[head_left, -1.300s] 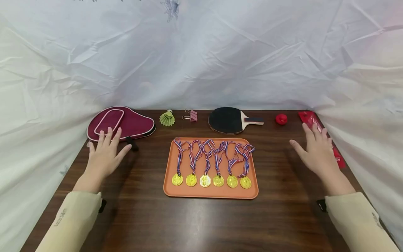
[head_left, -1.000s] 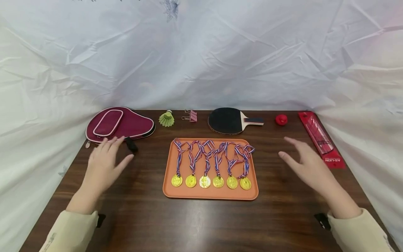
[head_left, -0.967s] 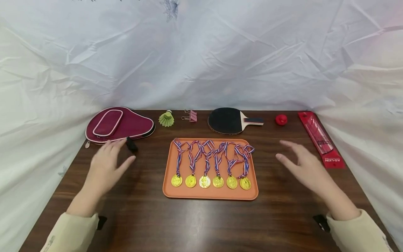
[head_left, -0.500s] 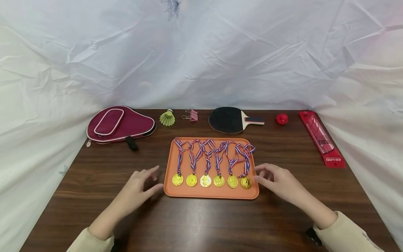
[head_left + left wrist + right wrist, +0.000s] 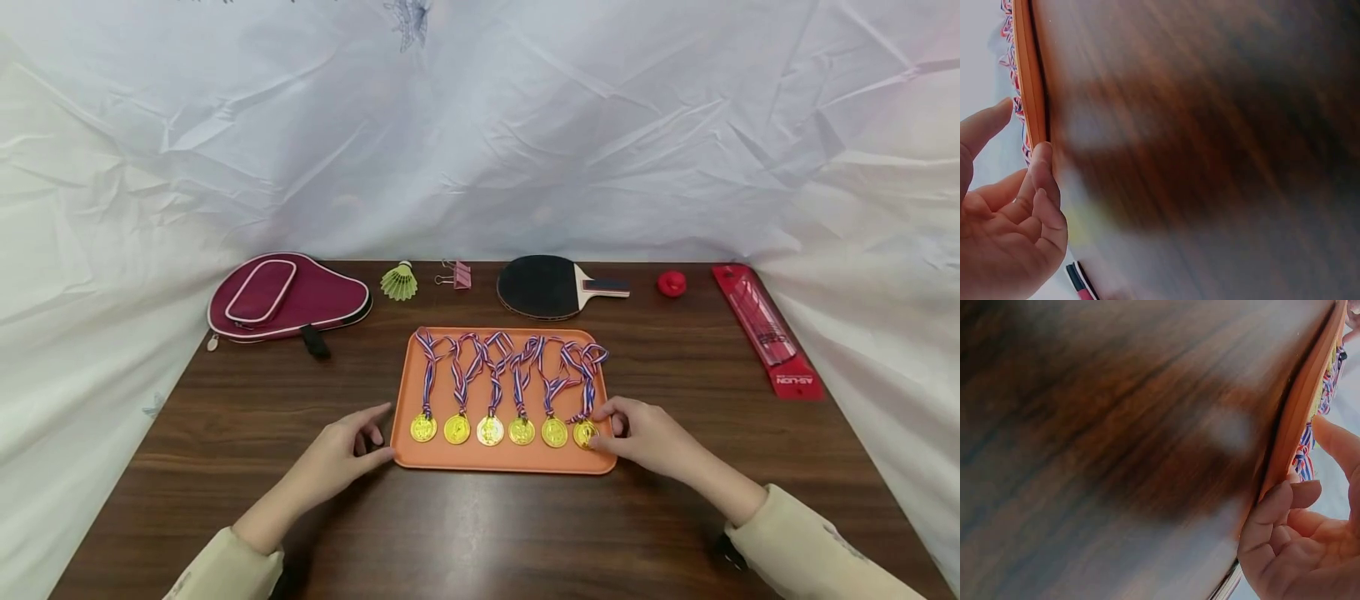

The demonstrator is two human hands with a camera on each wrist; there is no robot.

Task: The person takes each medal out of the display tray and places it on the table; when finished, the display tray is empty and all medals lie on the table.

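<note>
An orange tray (image 5: pixel 502 461) lies in the middle of the table, with a row of gold medals (image 5: pixel 490 430) and striped ribbons (image 5: pixel 493 367) on it. At its left edge is my left hand (image 5: pixel 339 450), thumb and forefinger tips right at the rim. The left wrist view shows that hand's thumb (image 5: pixel 991 122) spread from the other fingers, whose tips meet the tray's outer side. My right hand (image 5: pixel 652 437) grips the right edge, its thumb over the rim by the last medal. In the right wrist view its other fingers (image 5: pixel 1272 512) curl against the outer side.
Along the back lie a maroon paddle case (image 5: pixel 322 300), a yellow-green shuttlecock (image 5: pixel 399 282), a pink binder clip (image 5: pixel 460 275), a black table tennis paddle (image 5: pixel 540 286), a small red object (image 5: pixel 671 283) and a red package (image 5: pixel 765 333). A white sheet (image 5: pixel 480 150) hangs behind and at the sides.
Both hands have come in from the far sides, down and inward, to the tray's left and right edges. The right thumb now lies over the rim. The tray stays in place.
</note>
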